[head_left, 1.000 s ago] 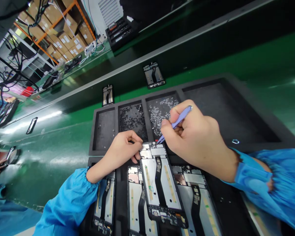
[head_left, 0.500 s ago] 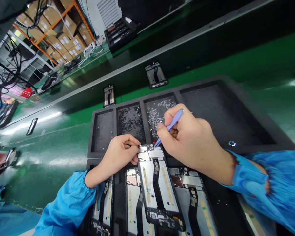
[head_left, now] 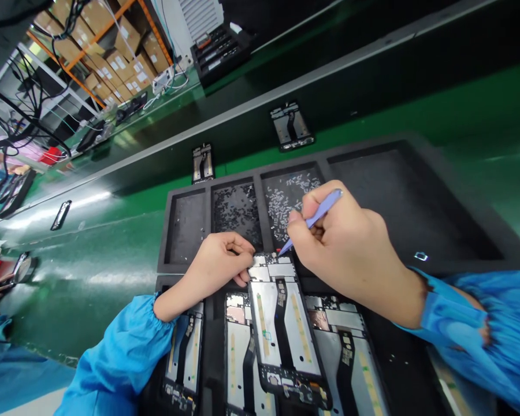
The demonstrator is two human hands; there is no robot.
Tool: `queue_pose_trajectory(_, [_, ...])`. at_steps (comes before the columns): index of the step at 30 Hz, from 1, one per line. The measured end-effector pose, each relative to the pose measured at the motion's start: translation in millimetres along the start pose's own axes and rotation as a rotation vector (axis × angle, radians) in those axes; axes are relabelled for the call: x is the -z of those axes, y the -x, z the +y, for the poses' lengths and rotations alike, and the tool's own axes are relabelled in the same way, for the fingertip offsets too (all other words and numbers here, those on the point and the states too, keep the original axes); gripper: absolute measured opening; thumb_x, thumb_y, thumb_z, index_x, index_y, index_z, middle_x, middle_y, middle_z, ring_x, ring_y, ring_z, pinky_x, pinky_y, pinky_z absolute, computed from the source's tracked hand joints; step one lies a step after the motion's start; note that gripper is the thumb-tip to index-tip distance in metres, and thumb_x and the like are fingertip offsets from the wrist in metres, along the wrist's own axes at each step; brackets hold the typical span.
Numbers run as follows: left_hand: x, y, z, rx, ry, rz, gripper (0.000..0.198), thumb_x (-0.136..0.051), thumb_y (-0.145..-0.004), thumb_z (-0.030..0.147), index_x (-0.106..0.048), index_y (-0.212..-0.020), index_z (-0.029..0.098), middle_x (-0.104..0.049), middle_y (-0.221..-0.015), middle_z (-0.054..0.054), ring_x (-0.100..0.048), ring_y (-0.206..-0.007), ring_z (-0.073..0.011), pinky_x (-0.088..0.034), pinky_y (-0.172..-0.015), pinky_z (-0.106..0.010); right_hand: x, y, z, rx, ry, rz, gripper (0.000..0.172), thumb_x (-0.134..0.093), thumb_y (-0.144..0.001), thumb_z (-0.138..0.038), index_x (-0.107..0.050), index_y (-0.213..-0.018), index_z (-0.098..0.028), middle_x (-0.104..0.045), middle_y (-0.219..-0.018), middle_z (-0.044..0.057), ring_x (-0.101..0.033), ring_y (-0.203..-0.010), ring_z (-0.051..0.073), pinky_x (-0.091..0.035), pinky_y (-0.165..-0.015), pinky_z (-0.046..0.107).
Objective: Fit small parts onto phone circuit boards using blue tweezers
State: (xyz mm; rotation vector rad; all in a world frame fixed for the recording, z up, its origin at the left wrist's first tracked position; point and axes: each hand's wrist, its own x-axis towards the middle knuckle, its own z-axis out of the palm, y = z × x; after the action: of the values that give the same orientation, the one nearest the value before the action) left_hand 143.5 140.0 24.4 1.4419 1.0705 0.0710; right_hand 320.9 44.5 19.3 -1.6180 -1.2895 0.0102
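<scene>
My right hand (head_left: 351,248) grips purple tweezers (head_left: 314,216) like a pen. Their tip rests at or just above the top edge of an opened phone (head_left: 264,300), where a tiny red piece shows. That phone lies with its metal mid-frame, black ribbon cable and circuit board exposed, tilted over other opened phones. At its upper left corner, my left hand (head_left: 219,260) is closed, thumb and fingers pinching the edge. Under and beside it are further opened phones, one at the right (head_left: 351,358) and one at the left (head_left: 185,352).
Behind my hands is a black foam tray (head_left: 260,202) with small black pieces and small pale pieces in separate compartments. Two opened phones (head_left: 291,126) (head_left: 203,163) lie beyond it on the green bench (head_left: 112,260). Another person's sleeve (head_left: 0,346) shows at far left.
The view has shifted slightly, so the scene sits a little further right. The tweezers' tip has moved from over the circuit board to the phone's top edge. My left hand keeps its hold.
</scene>
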Motion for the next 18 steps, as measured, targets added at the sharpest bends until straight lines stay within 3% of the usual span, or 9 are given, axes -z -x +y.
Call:
queue_pose_trajectory(4, [0.2, 1.0, -0.2, -0.008, 0.011, -0.012, 0.010, -0.059, -0.077, 0.006, -0.064, -0.080, 0.015, -0.063, -0.051, 0.005, -0.060, -0.038, -0.0097, -0.054, -0.040, -0.017, 0.2, 0.0, 0.0, -0.015, 0.018, 0.009, 0.024, -0.059, -0.082, -0.018, -0.037, -0.084, -0.027, -0.043, -0.051, -0.011, -0.044, -0.032, 0.011, -0.034, -0.042, 0.029])
queue_pose_trajectory(10, [-1.8, 1.5, 3.1, -0.007, 0.030, -0.015, 0.011, -0.059, -0.077, 0.005, -0.063, -0.077, 0.015, -0.062, -0.052, 0.006, -0.058, -0.037, -0.0084, -0.052, -0.039, -0.016, -2.3, 3.6, -2.1, -0.016, -0.006, -0.079, 0.023, -0.059, -0.084, -0.018, -0.038, -0.084, -0.027, -0.044, -0.048, -0.012, -0.044, -0.031, 0.012, -0.036, -0.040, 0.028])
queue_pose_trajectory(18, [0.4, 2.8, -0.3, -0.029, 0.045, -0.013, 0.015, -0.058, -0.079, 0.008, -0.060, -0.091, 0.016, -0.063, -0.062, 0.007, -0.063, -0.043, -0.0106, -0.055, -0.039, -0.020, 0.9, -5.8, -0.8, -0.129, -0.055, 0.028, 0.026, -0.066, -0.081, -0.020, -0.041, -0.082, -0.027, -0.039, -0.043, -0.014, -0.036, -0.028, 0.010, -0.030, -0.037, 0.027])
